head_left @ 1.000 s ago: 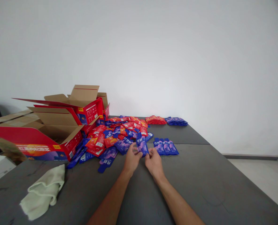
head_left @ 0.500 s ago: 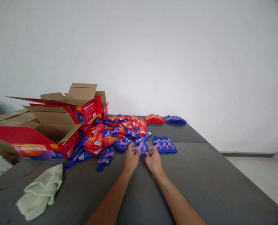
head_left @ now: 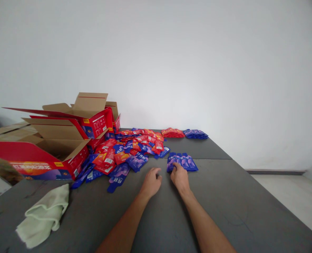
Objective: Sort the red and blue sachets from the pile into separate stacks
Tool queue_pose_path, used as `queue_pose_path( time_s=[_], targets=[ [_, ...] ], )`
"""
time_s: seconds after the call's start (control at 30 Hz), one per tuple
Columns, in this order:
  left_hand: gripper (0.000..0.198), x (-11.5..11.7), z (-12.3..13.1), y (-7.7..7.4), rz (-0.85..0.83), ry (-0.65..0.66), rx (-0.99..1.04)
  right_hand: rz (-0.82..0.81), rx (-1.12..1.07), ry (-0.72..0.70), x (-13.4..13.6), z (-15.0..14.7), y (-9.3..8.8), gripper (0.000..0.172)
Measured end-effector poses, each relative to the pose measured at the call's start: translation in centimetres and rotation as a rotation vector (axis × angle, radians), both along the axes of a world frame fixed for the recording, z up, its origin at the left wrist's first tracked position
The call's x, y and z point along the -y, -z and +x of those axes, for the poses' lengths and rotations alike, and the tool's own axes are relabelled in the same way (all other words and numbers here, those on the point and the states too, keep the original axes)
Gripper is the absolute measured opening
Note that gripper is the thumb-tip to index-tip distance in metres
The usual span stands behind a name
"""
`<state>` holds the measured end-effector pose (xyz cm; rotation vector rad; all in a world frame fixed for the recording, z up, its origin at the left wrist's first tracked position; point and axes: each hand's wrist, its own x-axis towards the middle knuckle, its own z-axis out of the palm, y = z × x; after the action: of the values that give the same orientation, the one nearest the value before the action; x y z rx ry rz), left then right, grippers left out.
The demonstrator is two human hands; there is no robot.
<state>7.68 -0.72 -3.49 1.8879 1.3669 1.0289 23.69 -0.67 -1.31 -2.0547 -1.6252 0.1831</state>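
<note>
My right hand (head_left: pixel 180 177) has its fingers on the left end of a row of blue sachets (head_left: pixel 186 162), which lie side by side and overlap. The sachet under those fingers is partly covered by them. Left of it, my left hand (head_left: pixel 152 182) is over the dark table with nothing in it, its fingers loosely bent and apart. Beyond my left hand spreads a loose heap of sachets, with red sachets (head_left: pixel 109 158) and blue sachets (head_left: pixel 137 161) mixed. One blue sachet (head_left: pixel 118 178) lies at the heap's near edge.
Open red cartons (head_left: pixel 74 158) stand on the left beside the heap. A pale green cloth (head_left: pixel 44 216) lies at the front left of the table (head_left: pixel 221 211). Against the wall are a red sachet stack (head_left: pixel 172 133) and a blue sachet stack (head_left: pixel 196 134).
The blue sachet that both hands held has moved right, to the left end of the row. My left hand has let go of it; my right hand moved right with it.
</note>
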Motion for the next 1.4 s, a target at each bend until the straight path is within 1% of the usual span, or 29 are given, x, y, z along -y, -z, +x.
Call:
queue_pose_path(
  time_s=[0.1,0.17,0.23,0.3,0.47,0.57,0.73,0.83,0.93,1.1,1.27,1.4],
  targets=[
    [0.037,0.1,0.0,-0.3,-0.007,-0.005,-0.024,-0.020,0.014,-0.036,-0.1,0.1,0.3,0.043],
    [0.037,0.1,0.0,-0.4,-0.013,-0.004,-0.032,-0.056,0.063,-0.057,-0.1,0.3,0.4,0.050],
    [0.038,0.1,0.0,-0.4,-0.016,-0.003,-0.039,-0.085,0.116,-0.061,-0.1,0.5,0.3,0.057],
    [0.038,0.1,0.0,-0.3,-0.012,-0.004,-0.046,-0.105,0.157,-0.054,0.1,0.6,0.2,0.059],
    [0.036,-0.1,-0.1,0.1,0.004,0.002,-0.052,-0.085,0.281,0.013,0.6,0.1,-0.4,0.055],
    [0.035,-0.1,-0.2,0.1,0.011,-0.004,-0.055,-0.055,0.335,0.040,0.8,-0.4,-0.6,0.049],
    [0.033,0.0,-0.2,-0.1,0.027,0.001,-0.063,-0.087,0.344,0.056,1.2,-0.8,-0.3,0.042],
    [0.033,0.1,-0.2,-0.2,0.030,0.000,-0.076,-0.067,0.361,0.049,1.2,-0.8,0.1,0.040],
    [0.032,0.0,-0.2,-0.3,0.029,-0.005,-0.085,-0.037,0.386,0.010,1.1,-1.0,0.5,0.041],
    [0.033,0.0,-0.2,-0.4,0.028,-0.008,-0.077,-0.044,0.342,-0.034,0.6,-1.3,1.0,0.051],
    [0.032,0.1,-0.3,-0.6,0.026,-0.004,-0.078,-0.147,0.319,-0.033,-0.1,-0.9,1.6,0.049],
    [0.031,0.1,-0.4,-0.7,0.017,-0.006,-0.081,-0.136,0.324,-0.026,0.0,-0.7,1.7,0.049]
  ],
)
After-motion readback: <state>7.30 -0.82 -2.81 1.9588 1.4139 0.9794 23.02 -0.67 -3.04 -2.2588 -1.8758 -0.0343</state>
